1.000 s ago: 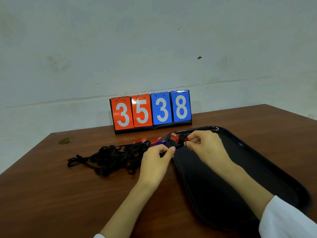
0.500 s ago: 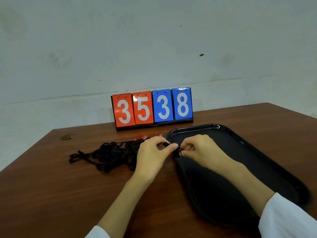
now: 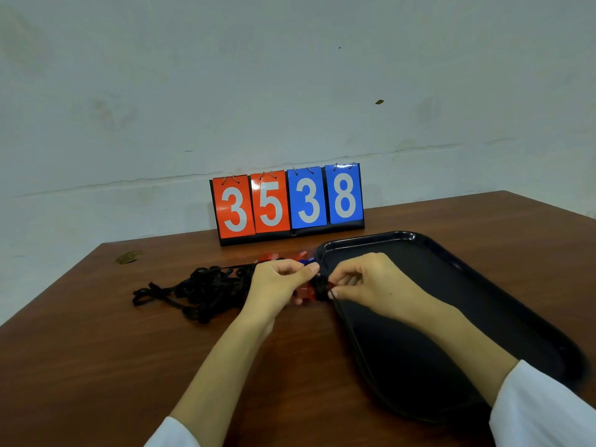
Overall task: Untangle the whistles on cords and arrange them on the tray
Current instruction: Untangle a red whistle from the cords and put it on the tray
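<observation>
Bench (image 3: 129, 366) first: it is brown wood and it carries all the things. Next biggest is the black tray (image 3: 451, 301), on the right side. Its long way runs from the far middle down to the near right, and no whistle lies in it yet. At the back stands a number board (image 3: 288, 203) that reads 3538. Left of the tray lies a messy heap of black cords (image 3: 206, 288). The heap is stretched out sideways, with one loose loop poking out to the far left and the other end going in under the hands.

The left hand (image 3: 274, 285) and the right hand (image 3: 371, 282) meet over the tray's left rim. The left hand has its fingers curled and seems to hold a red whistle (image 3: 304, 291). The right hand pinches a bit of cord (image 3: 322, 287) right beside that whistle, thumb and finger pressed together. The whistle is half hidden, so I cannot tell which way its mouth end points. It looks to lie sideways, from one hand to the other. More whistles (image 3: 301, 256), red and blue, peek out behind the left hand.

I think the job is near its start: one whistle is being picked free from the heap. The next move needs a slow, soft pull, so the cord slips out and no knot gets tighter.
</observation>
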`<control>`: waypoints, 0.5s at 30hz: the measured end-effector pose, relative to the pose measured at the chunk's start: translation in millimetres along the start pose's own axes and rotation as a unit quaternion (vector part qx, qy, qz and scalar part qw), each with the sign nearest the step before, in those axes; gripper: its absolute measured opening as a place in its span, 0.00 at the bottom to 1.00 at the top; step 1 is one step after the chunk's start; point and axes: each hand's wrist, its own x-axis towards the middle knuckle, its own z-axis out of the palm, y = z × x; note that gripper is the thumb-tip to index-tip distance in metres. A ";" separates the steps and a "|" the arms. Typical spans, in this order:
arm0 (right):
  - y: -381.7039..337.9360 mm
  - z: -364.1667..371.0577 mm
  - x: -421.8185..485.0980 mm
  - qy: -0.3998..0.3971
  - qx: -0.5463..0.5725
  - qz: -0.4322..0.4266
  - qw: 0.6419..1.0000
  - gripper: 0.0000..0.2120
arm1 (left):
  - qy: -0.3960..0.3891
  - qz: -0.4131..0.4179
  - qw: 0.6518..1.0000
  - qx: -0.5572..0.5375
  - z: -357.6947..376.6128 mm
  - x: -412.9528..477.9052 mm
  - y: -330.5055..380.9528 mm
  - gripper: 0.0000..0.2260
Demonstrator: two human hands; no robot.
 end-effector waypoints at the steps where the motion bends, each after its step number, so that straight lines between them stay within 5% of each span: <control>1: 0.9 1.1 0.0 0.018 -0.033 -0.015 0.999 0.07 | 0.009 0.010 1.000 0.014 0.4 -0.3 -0.1 0.06; 10: 5.5 4.5 -2.1 0.104 -0.170 -0.152 0.968 0.12 | 0.022 0.130 0.980 0.150 8.0 -1.6 -1.8 0.09; 15: 6.9 8.0 -2.7 0.123 -0.193 -0.183 0.956 0.11 | 0.049 0.122 0.984 0.117 7.0 -1.6 -1.5 0.07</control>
